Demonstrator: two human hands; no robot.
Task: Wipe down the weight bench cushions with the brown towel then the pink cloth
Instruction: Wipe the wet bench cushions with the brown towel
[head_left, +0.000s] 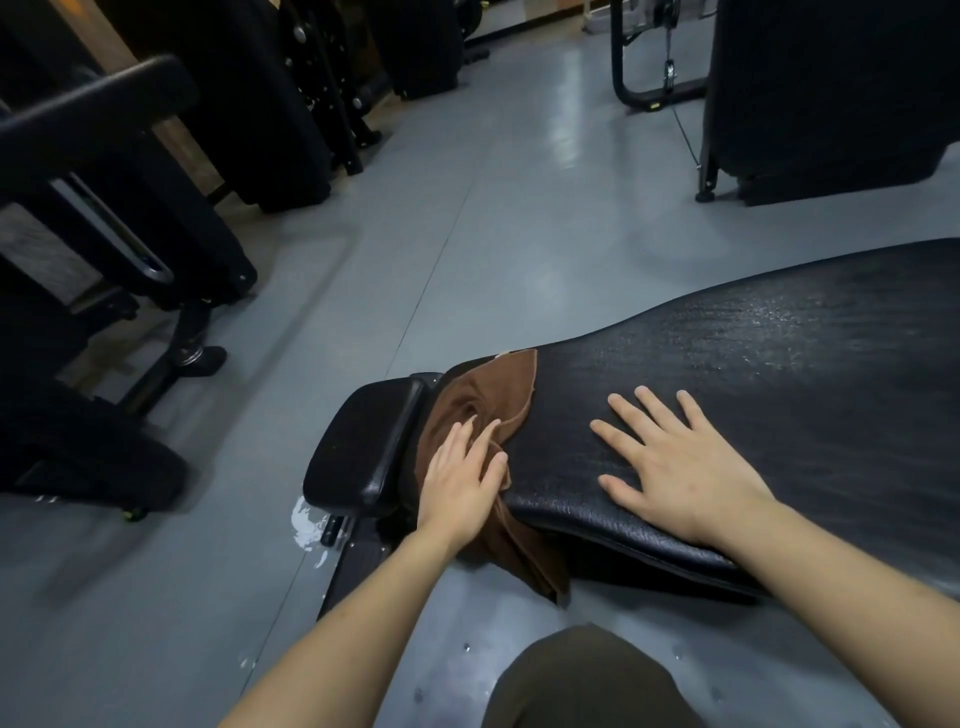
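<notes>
The left hand is pressing the brown towel with straight, relaxed fingers at the narrow end of the long cushion, beside the small cushion. The right hand is lying flat, fingers spread wide, near the cushion's front edge, holding nothing.

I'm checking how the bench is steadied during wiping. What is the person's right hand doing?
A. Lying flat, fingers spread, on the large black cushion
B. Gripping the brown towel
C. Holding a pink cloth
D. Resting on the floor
A: the right hand lies palm down with fingers spread on the large black cushion, while the left hand presses on the brown towel at the cushion's narrow end.
</notes>
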